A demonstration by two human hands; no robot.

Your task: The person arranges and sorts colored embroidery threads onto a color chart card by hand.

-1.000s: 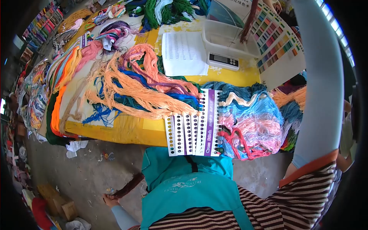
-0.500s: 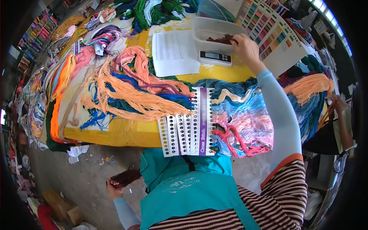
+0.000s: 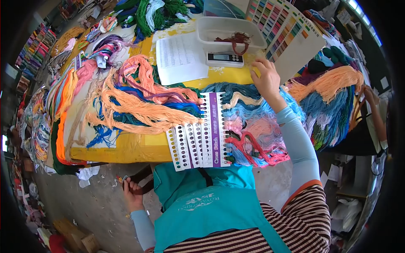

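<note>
My right hand [image 3: 268, 82] is over the table's right half, fingers apart and curled, with nothing in them. It is nearest to a digital scale [image 3: 224, 59] with a clear plastic tray [image 3: 202, 36] on top. Dark red thread [image 3: 238, 39] lies in the tray, one loop hanging over its front rim. Down beside the apron, my left hand [image 3: 133, 194] is closed on a dark maroon thread skein [image 3: 145, 179], part of which is hidden behind the apron. White punched thread cards [image 3: 198, 143], one with a purple stripe, lie at the front edge with peach, blue and pink skeins tied through.
A printed sheet [image 3: 179, 59] lies left of the scale, and a color chart [image 3: 280, 33] stands behind it. Peach skeins [image 3: 329, 84] and green bundles [image 3: 158, 17] cover other parts of the yellow table [image 3: 114, 152]. Another person's arm [image 3: 375, 109] shows at far right.
My right hand has left the tray and come nearer, letting go of the red thread, which now droops over the rim. My left hand has turned, still holding the maroon skein.
</note>
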